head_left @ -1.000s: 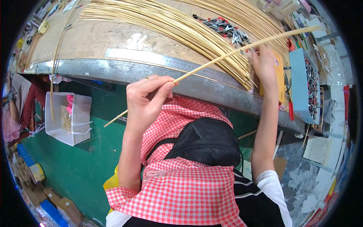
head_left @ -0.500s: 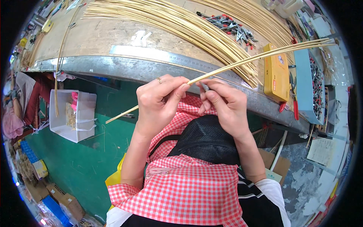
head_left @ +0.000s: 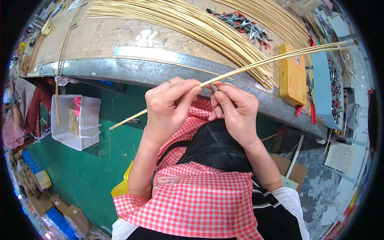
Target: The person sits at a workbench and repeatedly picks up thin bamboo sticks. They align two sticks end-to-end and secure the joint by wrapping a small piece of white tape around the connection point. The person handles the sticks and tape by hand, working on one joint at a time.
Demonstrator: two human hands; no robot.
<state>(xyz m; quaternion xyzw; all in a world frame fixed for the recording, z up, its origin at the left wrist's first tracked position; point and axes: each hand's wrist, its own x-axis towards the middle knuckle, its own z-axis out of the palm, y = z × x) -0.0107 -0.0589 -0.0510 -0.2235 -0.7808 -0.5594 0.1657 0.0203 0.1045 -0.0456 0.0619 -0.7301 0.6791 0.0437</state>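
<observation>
Between the thumb and fingers of my left hand (head_left: 166,108), a few thin bamboo strips (head_left: 256,65) are pinched together. They slant from the lower left up to the far right, where their ends spread slightly apart. My right hand (head_left: 240,110) is closed on a small grey piece (head_left: 214,87), perhaps a blade; its exact kind is mostly hidden by the fingers. The tip of this piece is at the strips, just right of my left thumb. Whether it touches them I cannot tell.
Beyond my hands runs the workbench's metal edge (head_left: 140,74) with a steel ruler (head_left: 160,55). Bundled bamboo strips (head_left: 172,20), spring clamps (head_left: 250,28), a yellow tin (head_left: 292,76), red-handled pliers (head_left: 313,112) and a blue box (head_left: 322,88) lie there. A white bin (head_left: 90,120) stands on the floor.
My right hand has shifted slightly left, bringing the grey piece up closer to the strips. The strips have slid or tilted slightly; my left hand keeps its pinch.
</observation>
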